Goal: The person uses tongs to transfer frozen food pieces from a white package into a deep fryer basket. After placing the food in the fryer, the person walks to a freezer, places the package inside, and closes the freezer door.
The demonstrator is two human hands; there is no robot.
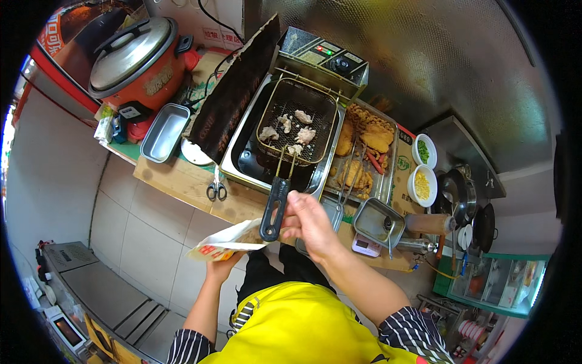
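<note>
My left hand grips an open printed bag from below, its mouth facing up and to the right. Beside the basket's black handle is my right hand, fingers curled near the bag's mouth. Whether those fingers hold anything is hidden by the handle. Several pale, coated food pieces lie apart in the wire fryer basket. That basket sits over the dark well of an electric deep fryer, with red and green lights lit on its control box.
Right of the fryer, a metal tray holds fried food and tongs. Farther right are two white bowls, a metal container and a small scale. Scissors, an empty metal pan and a red cooker stand left.
</note>
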